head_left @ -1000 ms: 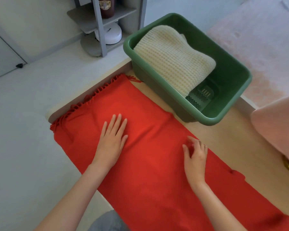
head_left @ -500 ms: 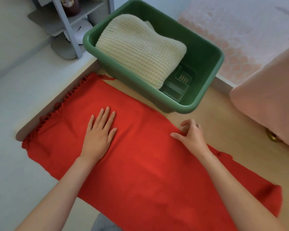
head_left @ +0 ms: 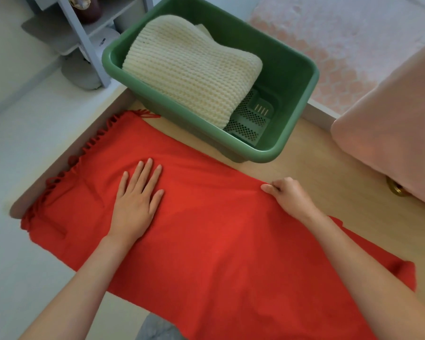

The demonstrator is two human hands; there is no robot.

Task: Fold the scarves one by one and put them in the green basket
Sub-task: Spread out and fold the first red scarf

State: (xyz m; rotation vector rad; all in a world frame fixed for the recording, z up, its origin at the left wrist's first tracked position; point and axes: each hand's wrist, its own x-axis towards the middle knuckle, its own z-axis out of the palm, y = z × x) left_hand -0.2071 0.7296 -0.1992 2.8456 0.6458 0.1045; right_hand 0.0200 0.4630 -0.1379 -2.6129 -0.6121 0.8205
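The red scarf (head_left: 219,241) lies spread flat along the wooden table (head_left: 329,173), its fringed end at the table's left edge. The left hand (head_left: 135,204) presses on it palm down, fingers (head_left: 145,173) straight and slightly apart, well inside the cloth. The right hand (head_left: 290,195) has its fingers curled, pinching the scarf's far edge (the side toward the basket). Just beyond stands the green basket (head_left: 292,69), a folded cream knit scarf (head_left: 189,65) inside it. A pink cloth (head_left: 390,123) sits at the right.
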